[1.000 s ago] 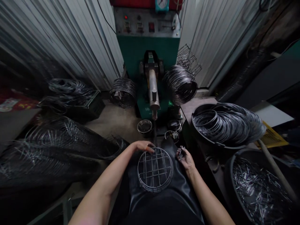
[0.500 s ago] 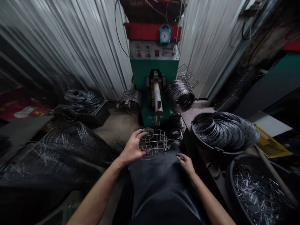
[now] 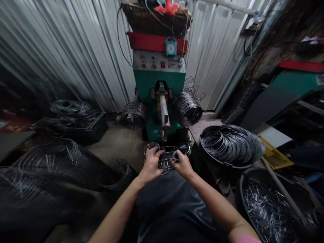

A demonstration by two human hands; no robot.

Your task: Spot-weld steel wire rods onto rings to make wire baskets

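Observation:
My left hand [image 3: 152,164] is closed on the left side of a round wire basket [image 3: 166,160], thumb at the near rim and fingers at the far one. The basket is held above my dark apron, in front of the green machine's projecting metal arm [image 3: 164,114]. My right hand [image 3: 182,164] is closed on a small bunch of short metal rods [image 3: 174,158], whose ends show at the basket's right side. Whether the right fingers also touch the basket, I cannot tell.
Wire-ring coils [image 3: 187,108] hang on the machine's right, another coil [image 3: 133,115] on its left. At right stand a tub of wire rings [image 3: 233,143], a tub of short metal pieces [image 3: 270,209] and a yellow crate [image 3: 274,153]. Wire bundles [image 3: 55,162] lie at left.
My right hand has moved up and left with the rods, from beside the apron to the basket's right side. My left hand still holds the basket. The view has shifted slightly.

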